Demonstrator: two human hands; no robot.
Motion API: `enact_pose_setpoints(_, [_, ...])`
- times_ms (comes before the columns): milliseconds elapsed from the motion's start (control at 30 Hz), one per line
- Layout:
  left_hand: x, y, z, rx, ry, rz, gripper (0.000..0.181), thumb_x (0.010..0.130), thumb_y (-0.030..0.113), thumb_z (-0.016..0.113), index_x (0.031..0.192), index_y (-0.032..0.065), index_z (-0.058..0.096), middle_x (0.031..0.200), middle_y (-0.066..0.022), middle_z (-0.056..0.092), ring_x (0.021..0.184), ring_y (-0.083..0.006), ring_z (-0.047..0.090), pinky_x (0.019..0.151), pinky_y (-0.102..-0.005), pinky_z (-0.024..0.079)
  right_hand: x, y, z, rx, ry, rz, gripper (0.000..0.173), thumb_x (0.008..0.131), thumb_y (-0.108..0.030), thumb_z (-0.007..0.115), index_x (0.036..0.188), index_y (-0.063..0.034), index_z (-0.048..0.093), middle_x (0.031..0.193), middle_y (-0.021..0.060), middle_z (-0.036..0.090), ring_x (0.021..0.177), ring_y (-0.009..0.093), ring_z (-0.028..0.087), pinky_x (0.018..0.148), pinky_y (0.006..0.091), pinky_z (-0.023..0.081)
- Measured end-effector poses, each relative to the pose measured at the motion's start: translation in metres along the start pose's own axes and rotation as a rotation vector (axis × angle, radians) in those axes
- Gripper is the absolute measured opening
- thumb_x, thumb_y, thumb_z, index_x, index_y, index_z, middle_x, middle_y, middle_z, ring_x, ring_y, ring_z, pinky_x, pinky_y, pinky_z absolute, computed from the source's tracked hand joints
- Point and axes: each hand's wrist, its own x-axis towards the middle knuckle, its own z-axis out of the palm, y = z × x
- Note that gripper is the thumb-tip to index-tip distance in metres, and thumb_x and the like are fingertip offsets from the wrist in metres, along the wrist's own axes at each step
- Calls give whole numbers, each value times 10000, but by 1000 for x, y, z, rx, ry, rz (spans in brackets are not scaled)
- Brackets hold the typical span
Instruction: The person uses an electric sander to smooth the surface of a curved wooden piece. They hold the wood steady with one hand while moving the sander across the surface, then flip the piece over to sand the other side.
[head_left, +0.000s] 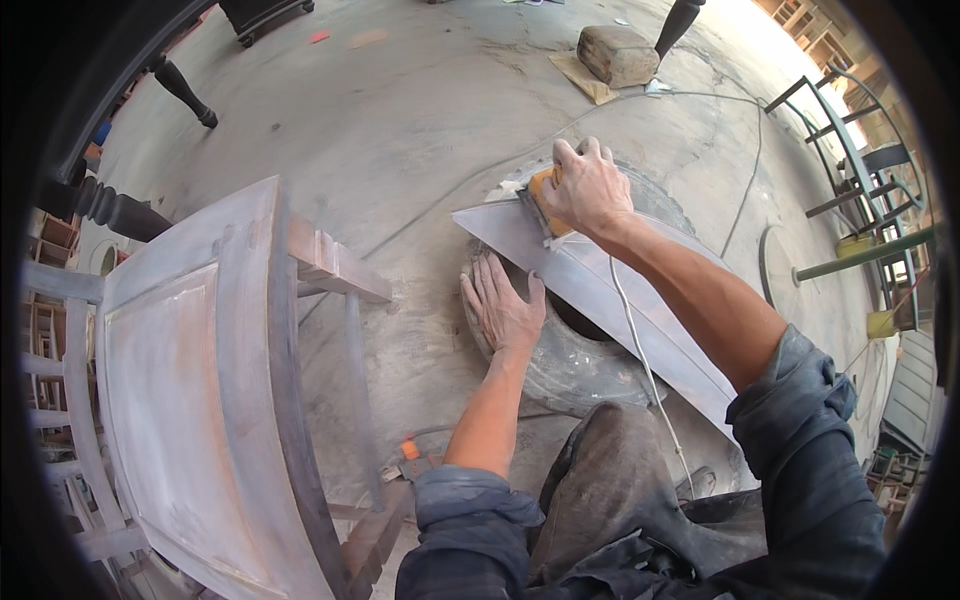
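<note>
My right hand (589, 184) is closed around a yellow power sander (550, 201), whose dark base rests on a grey-coated wooden panel (600, 274) near its pointed far end. A white cord (637, 337) runs from the sander across the panel towards my knee. The panel slants over an old rubber tyre (581, 375) lying on the floor. My left hand (508, 304) lies with spread fingers on the tyre's left side, beside the panel's lower edge, and holds nothing. Whether its thumb touches the panel I cannot tell.
A grey-coated wooden chair (244, 315) stands close on the left. Cables (450, 191) cross the concrete floor. A wrapped block (619, 56) sits beyond the tyre, by a dark turned leg. At the right are a green metal frame (844, 135) and a round disc on a pole. An orange-and-grey connector (410, 450) lies near my left forearm.
</note>
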Motion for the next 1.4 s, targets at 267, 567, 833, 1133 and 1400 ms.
enact_pose_setpoints(267, [-1,2,-8,30,-2,-102,973,849,469,758,1530,-110,375,1612,-315,379,1520,-457,337,1302,-528,226,25,-109,26,71,-36,-268,325,929,-290,639,1158,-60,643,1151,261,593,1144,448,622,865,540,596])
enact_pose_setpoints(567, [0,4,-10,66,11,-104,1010,869,519,751,1538,-119,346,1612,-328,367,1519,-450,343,1301,-528,238,24,-93,22,26,-84,-386,311,897,-257,653,1144,-69,641,1134,246,598,1118,432,636,853,545,599])
enact_pose_setpoints(833, [0,5,-15,25,-45,-105,1036,896,550,715,1560,-131,305,1646,-321,314,1556,-434,279,1319,-515,172,17,-80,20,33,-105,-483,307,880,-258,681,1129,-83,644,1134,214,603,1104,418,639,848,542,593])
enact_pose_setpoints(1133, [2,4,-6,40,-30,-79,1027,911,527,696,1593,-108,266,1662,-311,301,1591,-387,234,1330,-500,110,-40,80,-14,-20,-19,-133,314,898,-293,663,1140,-93,652,1163,206,606,1134,423,630,881,539,579])
enact_pose_setpoints(1400, [7,-7,2,46,28,29,986,935,437,693,1661,-3,190,1693,-284,249,1593,-414,213,1308,-565,139,-119,169,-38,24,5,294,327,914,-256,643,1184,-72,641,1219,248,586,1168,457,606,916,563,570])
